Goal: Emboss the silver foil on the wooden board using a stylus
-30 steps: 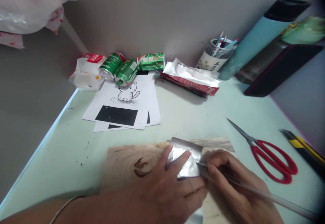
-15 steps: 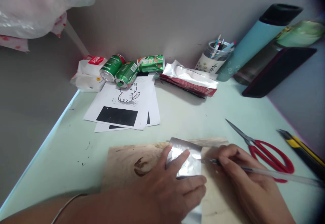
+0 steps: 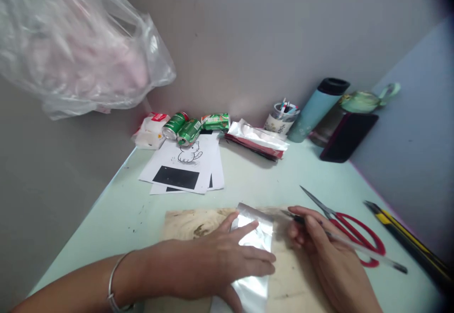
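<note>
My left hand [image 3: 220,261] lies flat with fingers stretched out, pressing a shiny silver metal sheet [image 3: 253,249] onto a wooden board [image 3: 184,221]. To the right of the sheet, my right hand [image 3: 326,256] is closed round a clear pen [image 3: 354,249], its tip held near the sheet's upper right edge. A thin bracelet sits on my left wrist.
Red-handled scissors [image 3: 351,232] and a yellow-black utility knife [image 3: 404,232] lie at the right. Papers with a cat drawing [image 3: 184,166], green cans [image 3: 182,126], a tissue pack [image 3: 151,131], a foil packet [image 3: 257,138], a pen cup [image 3: 282,117], a teal bottle [image 3: 315,109] and a dark phone [image 3: 345,135] are behind. A plastic bag [image 3: 78,48] hangs upper left.
The view has tilted up and back, showing more wall and the bag. My right hand moved the pen tip from the sheet's lower right edge up to its upper right.
</note>
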Demonstrator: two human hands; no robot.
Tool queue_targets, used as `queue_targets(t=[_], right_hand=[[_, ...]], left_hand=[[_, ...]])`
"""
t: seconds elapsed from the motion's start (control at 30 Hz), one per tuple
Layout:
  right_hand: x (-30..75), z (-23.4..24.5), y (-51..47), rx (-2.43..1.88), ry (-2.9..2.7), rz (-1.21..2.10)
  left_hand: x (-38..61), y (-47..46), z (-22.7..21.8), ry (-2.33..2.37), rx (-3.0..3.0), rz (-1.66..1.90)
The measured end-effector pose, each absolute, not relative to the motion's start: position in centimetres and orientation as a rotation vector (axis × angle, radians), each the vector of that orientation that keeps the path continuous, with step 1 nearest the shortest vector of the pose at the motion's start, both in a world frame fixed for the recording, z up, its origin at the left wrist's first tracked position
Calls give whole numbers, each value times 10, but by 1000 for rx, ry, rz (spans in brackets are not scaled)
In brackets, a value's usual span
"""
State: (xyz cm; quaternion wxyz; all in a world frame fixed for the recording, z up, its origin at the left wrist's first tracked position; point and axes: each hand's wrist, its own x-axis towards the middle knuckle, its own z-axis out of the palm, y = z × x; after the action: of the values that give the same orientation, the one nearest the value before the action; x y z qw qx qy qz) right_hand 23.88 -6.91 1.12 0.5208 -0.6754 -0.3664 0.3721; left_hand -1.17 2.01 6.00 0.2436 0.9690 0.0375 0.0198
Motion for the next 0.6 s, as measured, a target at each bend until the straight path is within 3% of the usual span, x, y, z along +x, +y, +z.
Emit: queue_targets(t=[0.2, 0.6], right_hand=[[237, 30, -61, -1766, -1361, 566], [227, 20, -63, -1737, -1761, 509]], left_hand=[[-11, 27, 52, 14, 2525, -25], [-15, 25, 86, 27, 2561, -178]])
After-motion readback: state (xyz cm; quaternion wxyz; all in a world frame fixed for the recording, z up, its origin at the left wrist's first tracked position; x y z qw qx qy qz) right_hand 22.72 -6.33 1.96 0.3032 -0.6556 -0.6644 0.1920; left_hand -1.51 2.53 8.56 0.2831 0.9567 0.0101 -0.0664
